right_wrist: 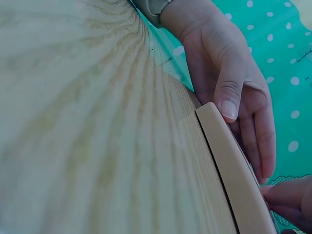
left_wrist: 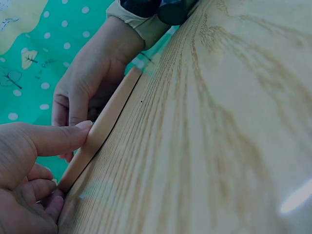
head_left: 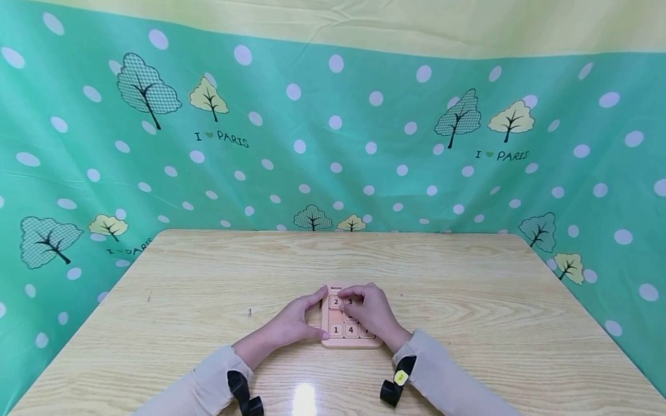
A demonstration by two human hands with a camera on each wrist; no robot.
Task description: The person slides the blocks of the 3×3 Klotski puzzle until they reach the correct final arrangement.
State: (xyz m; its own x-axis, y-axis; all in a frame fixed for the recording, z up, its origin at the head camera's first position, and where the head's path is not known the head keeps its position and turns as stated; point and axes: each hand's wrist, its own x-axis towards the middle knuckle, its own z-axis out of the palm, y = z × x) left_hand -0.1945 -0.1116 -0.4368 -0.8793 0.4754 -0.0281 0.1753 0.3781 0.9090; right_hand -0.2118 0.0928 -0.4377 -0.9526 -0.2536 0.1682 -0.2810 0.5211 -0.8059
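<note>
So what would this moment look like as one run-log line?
left fingers: on left edge of number puzzle | right fingers: at 2 tile | tile contact: unclear | puzzle: flat on table

The right hand [head_left: 370, 312] hid parts of the right-side tiles [head_left: 366, 334] on the number board [head_left: 354, 344], whose far lettering [head_left: 336, 288] was too small to read surely. The head view's bottom edge cut off both sleeves [head_left: 198, 384] and the near part of the counter [head_left: 468, 277].
</note>
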